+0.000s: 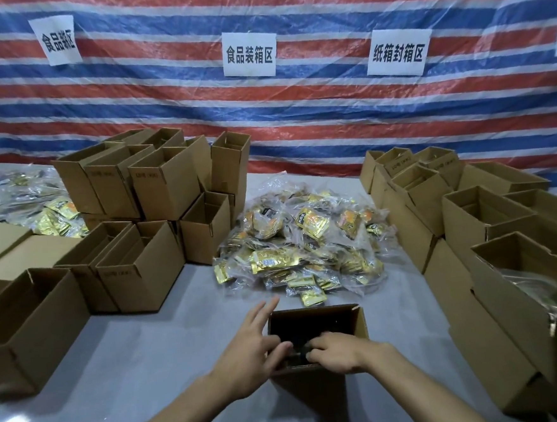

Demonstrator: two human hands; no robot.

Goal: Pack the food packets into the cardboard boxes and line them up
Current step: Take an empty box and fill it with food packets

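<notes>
One open box (pixel 361 323) sits by one packet pile (pixel 305 242). The left hand (pixel 247 345) spreads its fingers on the rim. The right hand (pixel 334 350) curls its fingers inside; I cannot tell on what.

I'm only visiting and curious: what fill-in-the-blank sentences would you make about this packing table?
1. The left hand and the right hand both reach into the open ____ box nearest the person.
2. The taller stack of empty boxes stands to the ____ of the pile of packets.
3. The tarp behind the table is striped red, white and ____.

Missing words: cardboard; left; blue.
</notes>
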